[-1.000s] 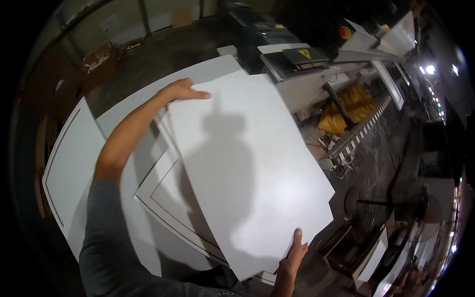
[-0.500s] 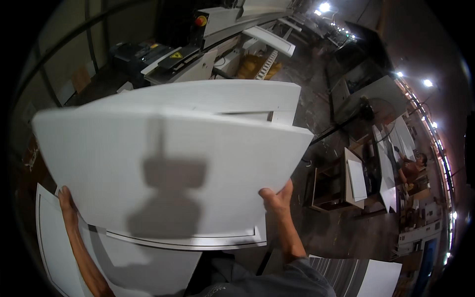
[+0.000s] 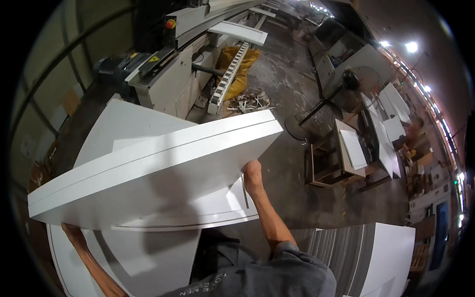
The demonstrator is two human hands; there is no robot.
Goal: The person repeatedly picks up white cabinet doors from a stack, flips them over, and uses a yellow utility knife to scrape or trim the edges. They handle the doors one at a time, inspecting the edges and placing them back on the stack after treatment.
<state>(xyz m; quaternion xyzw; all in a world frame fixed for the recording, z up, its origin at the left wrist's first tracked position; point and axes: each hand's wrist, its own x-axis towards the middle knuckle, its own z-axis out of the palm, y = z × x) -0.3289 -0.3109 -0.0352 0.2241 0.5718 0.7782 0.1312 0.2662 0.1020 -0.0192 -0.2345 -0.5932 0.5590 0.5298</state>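
- Far left: your left hand (image 3: 74, 235) is at the lower left corner of the load. It appears to grip that edge; most of its fingers are hidden, so firmness cannot be confirmed.
- Left, behind the load: a flat white panel (image 3: 131, 119) lies near the machine, partly covered.
- Left to centre: the large, thick white rectangular boards (image 3: 148, 173) are in your two hands, tilted, long edge facing away from you. A dark line along that edge suggests two boards face to face. Judged step: supporting and angling this load above the lower panels.
- Centre top: a grey-white metal machine (image 3: 170, 91) with a red knob stands beyond the load.
- Centre, below the load: a white panel with a dark grooved border (image 3: 222, 210) shows beneath; contact with the load cannot be determined.
- Right of centre: your right hand (image 3: 253, 174) is closed on the right end, fingers partly hidden. In my judgement, the next move calls for matched lift at both ends, edges flush, and fingers kept clear of the underside.
- Right: a stack of white panels with grey-striped edges (image 3: 388, 252) stands beside you, apart from the load.
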